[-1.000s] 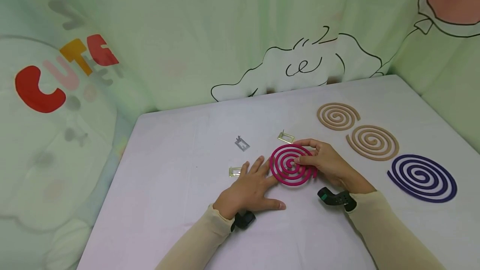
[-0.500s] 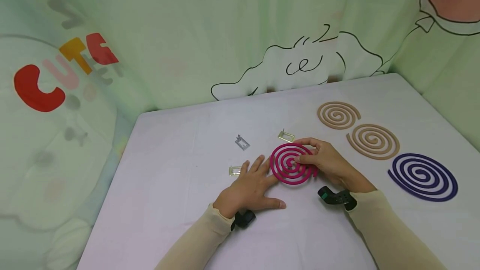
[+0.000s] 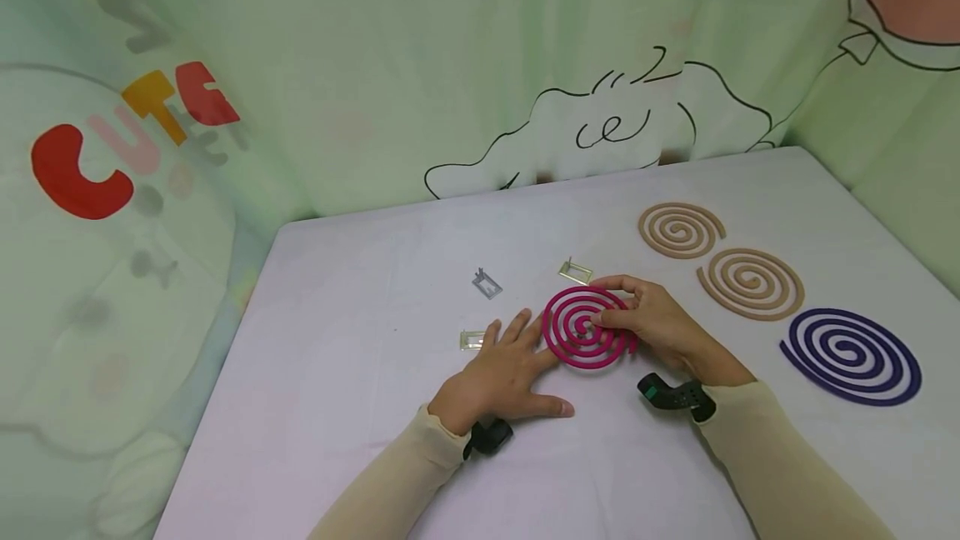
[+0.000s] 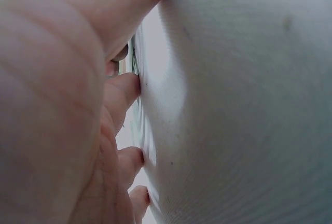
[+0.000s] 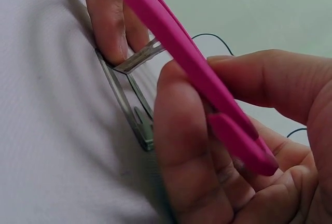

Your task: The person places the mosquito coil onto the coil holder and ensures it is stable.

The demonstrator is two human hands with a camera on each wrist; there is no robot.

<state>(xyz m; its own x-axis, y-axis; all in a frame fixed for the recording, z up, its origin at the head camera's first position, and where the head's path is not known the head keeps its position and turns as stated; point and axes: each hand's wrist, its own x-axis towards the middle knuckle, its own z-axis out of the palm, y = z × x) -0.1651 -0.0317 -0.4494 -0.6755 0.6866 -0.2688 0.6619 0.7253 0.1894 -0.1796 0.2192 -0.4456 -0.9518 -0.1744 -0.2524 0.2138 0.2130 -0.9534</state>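
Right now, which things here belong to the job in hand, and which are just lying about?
Seemingly in use:
- pink coil, pinched by the right hand
- metal stand beneath it, at the fingertips of the left hand

Apparently lying about:
- farther tan coil
- nearer tan coil
- dark blue coil
- gray stand
- farther gold stand
- nearer gold stand

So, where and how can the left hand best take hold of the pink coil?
Probably by the left rim of the pink coil, pinching several rings, coming from the left. It is raised and tilted above the table, so there may be room underneath. The right hand holds the right part, where the loose end also is; at left, near the left hand, the rings run unbroken.
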